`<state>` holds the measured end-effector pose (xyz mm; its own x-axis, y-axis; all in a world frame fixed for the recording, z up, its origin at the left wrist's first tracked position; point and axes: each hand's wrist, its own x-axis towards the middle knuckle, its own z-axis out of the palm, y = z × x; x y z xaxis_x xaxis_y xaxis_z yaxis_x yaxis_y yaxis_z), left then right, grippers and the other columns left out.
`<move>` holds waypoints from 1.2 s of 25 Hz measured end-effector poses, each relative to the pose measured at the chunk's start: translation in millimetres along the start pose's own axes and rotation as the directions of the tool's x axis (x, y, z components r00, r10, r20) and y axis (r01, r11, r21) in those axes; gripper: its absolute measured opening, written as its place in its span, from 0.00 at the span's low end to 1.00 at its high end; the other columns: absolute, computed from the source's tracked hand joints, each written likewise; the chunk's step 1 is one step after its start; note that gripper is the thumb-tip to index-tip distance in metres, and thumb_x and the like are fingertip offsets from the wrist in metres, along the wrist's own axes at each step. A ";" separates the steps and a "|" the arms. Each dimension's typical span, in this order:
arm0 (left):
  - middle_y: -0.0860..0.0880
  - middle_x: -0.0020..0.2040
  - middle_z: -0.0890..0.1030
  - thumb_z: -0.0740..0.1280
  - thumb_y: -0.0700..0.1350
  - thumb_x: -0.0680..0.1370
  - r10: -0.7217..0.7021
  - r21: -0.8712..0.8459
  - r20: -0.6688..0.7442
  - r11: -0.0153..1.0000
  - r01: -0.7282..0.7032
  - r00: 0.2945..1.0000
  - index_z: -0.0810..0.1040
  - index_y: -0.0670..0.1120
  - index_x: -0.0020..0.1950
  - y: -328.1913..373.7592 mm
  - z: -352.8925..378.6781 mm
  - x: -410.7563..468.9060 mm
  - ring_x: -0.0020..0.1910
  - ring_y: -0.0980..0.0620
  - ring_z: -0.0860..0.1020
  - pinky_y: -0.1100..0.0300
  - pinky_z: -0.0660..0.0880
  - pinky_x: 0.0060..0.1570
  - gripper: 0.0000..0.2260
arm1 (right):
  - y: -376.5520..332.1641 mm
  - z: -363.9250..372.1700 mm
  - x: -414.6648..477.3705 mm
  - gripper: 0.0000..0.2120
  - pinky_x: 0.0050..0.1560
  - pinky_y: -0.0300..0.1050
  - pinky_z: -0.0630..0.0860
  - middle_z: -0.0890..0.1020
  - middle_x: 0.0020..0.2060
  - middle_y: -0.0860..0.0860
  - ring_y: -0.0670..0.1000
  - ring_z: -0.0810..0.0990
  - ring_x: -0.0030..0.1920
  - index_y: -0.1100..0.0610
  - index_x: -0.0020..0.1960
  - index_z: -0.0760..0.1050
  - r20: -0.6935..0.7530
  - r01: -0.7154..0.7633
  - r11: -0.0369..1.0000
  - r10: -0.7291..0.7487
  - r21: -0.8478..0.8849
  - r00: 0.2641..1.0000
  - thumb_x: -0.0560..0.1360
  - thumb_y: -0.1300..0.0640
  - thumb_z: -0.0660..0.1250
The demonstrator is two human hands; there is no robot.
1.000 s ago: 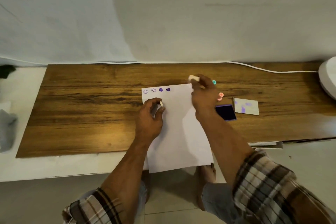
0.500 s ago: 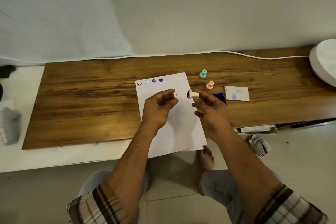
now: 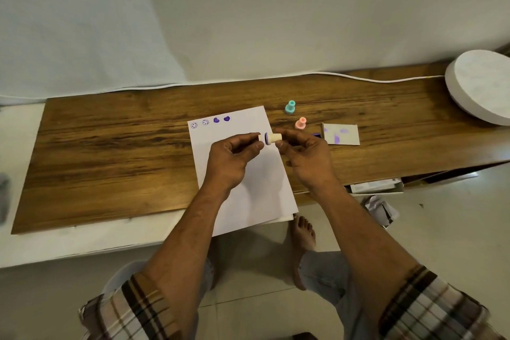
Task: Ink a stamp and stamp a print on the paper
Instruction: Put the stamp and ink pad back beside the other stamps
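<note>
A white sheet of paper (image 3: pixel 242 188) lies on the wooden board (image 3: pixel 110 152), with several purple prints along its top edge. Above the paper my right hand (image 3: pixel 306 157) holds a small cream stamp (image 3: pixel 273 138) sideways, its purple inked face pointing left. My left hand (image 3: pixel 231 157) pinches a small cream cap (image 3: pixel 260 136) right against that face. The dark ink pad (image 3: pixel 317 135) is mostly hidden behind my right hand.
A teal stamp (image 3: pixel 290 107) and a pink stamp (image 3: pixel 300 123) stand on the board right of the paper. A card with purple smears (image 3: pixel 342 134) lies beside the ink pad. A white round object (image 3: pixel 483 85) sits at the far right. A white cable (image 3: pixel 358 78) runs along the back edge.
My right hand came back from the far stamps with the cream stamp. Both hands have met above the paper, and the cap and the stamp's face have closed together.
</note>
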<state>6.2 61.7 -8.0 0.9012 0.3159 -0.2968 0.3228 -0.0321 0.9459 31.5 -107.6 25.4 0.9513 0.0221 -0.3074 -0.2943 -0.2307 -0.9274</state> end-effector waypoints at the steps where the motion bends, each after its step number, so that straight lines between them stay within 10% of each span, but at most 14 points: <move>1: 0.61 0.56 0.86 0.78 0.50 0.73 0.003 0.000 0.002 1.000 -0.003 1.000 0.86 0.53 0.61 1.5 0.6 0.1 0.51 0.60 0.84 0.64 0.78 0.55 0.16 | 0.0 0.2 -0.1 0.14 0.46 0.33 0.80 0.87 0.56 0.44 0.41 0.84 0.53 0.50 0.62 0.85 0.005 0.014 1.000 -0.014 -0.012 1.000 0.78 0.60 0.75; 23: 0.52 0.55 0.88 0.78 0.51 0.71 -0.011 -0.049 0.096 0.999 0.016 0.995 0.88 0.51 0.56 9.8 6.2 -5.3 0.53 0.48 0.87 0.47 0.82 0.60 0.14 | 9.5 -3.4 -0.7 0.15 0.46 0.30 0.73 0.83 0.48 0.37 0.37 0.81 0.47 0.52 0.66 0.83 0.031 0.076 0.967 -0.071 -0.243 0.997 0.80 0.58 0.73; 30: 0.67 0.46 0.85 0.78 0.46 0.73 0.041 0.072 0.077 0.996 -0.046 0.996 0.87 0.57 0.52 11.2 6.6 -2.7 0.48 0.60 0.85 0.63 0.78 0.54 0.09 | 7.5 -3.5 -0.9 0.13 0.46 0.33 0.82 0.87 0.45 0.43 0.43 0.87 0.45 0.56 0.65 0.83 0.038 -0.043 0.993 0.048 -0.109 0.998 0.81 0.57 0.71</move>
<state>9.3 54.2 2.5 0.9331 0.2408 -0.2670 0.3005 -0.1146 0.9469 28.8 -112.8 19.5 0.9321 0.0476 -0.3590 -0.3234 -0.3366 -0.8844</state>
